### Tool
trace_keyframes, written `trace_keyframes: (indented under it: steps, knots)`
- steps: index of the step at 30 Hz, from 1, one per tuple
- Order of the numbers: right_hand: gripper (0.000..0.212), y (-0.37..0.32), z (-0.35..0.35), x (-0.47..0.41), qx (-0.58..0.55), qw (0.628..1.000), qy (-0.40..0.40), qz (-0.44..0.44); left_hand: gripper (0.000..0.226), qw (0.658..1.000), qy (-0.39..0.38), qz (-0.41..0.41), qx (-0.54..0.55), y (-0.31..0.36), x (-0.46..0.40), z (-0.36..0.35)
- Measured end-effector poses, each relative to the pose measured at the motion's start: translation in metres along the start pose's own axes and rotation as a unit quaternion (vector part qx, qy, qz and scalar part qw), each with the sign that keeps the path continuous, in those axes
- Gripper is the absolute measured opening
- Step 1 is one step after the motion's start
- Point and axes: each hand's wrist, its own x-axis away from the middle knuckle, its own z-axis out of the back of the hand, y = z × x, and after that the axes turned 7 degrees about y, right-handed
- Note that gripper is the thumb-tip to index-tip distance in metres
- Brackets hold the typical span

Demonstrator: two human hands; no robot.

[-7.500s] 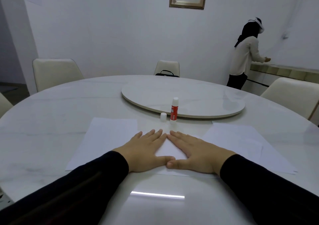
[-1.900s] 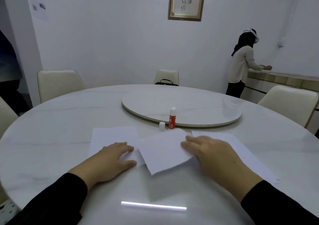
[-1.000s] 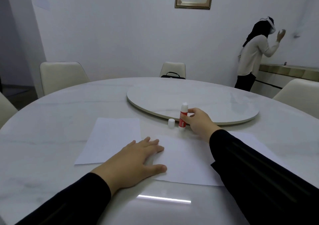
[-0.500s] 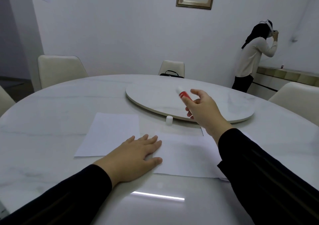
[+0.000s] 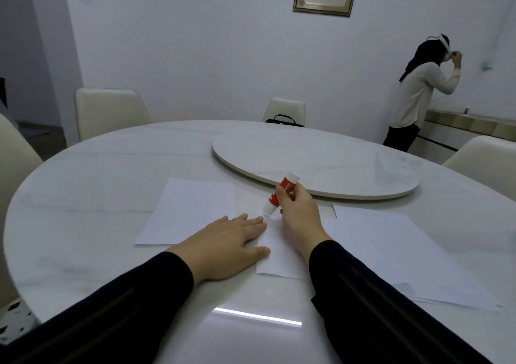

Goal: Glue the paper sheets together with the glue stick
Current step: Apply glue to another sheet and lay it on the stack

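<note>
Our right hand point(image 5: 296, 212) grips the glue stick point(image 5: 282, 193), tip down; our flat, open left hand point(image 5: 226, 246) should pin the middle sheet point(image 5: 279, 257) while we stroke evenly along its edge.

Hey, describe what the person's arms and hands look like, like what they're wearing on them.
Both arms are covered by long black sleeves, the left sleeve and right sleeve ending at the wrists, each with faint darker stripes running lengthwise. The left hand and right hand are bare: no gloves, and no rings or watch visible.
</note>
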Motion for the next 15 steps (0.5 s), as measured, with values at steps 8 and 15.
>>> trace_keyframes:
  steps: [8,15]
  knots:
    - [0.016,0.0024,-0.0042,-0.0009,0.067,0.994,-0.054,0.066,0.065,0.999,-0.026,0.001,-0.021,-0.0021,-0.0038,0.0032]
    - [0.016,0.002,-0.0008,-0.0013,0.065,0.995,-0.056,0.052,0.065,0.996,-0.043,0.004,-0.072,0.0016,-0.0038,0.0054]
